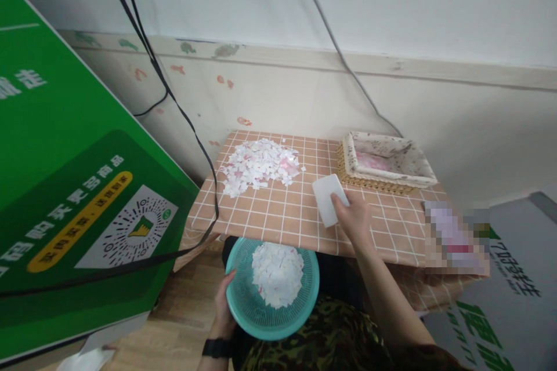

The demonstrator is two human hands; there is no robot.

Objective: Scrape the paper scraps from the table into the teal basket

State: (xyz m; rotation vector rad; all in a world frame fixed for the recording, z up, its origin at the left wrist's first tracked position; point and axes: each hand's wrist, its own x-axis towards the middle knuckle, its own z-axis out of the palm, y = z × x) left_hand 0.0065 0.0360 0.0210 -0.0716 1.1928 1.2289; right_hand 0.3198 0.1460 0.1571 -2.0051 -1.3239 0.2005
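Observation:
A teal plastic basket (237, 308) rests at my lap below the table's front edge, with a heap of small white paper scraps (277, 273) in it. My left hand (223, 300) grips its left rim, thumb over the edge. Over the table, my right hand (351, 214) holds a flat white card (325, 199) with rounded corners, the thumb lying on its face. To the left of the card, a spread pile of white and pinkish paper scraps (260, 163) lies on the tabletop.
The table (278, 217) has a brown checked cloth. A lined wicker basket (383, 183) with something pink inside stands at the back right. A black strap (191, 127) hangs past the table's left edge. A green printed panel (56, 156) stands left, a grey box (522, 243) right.

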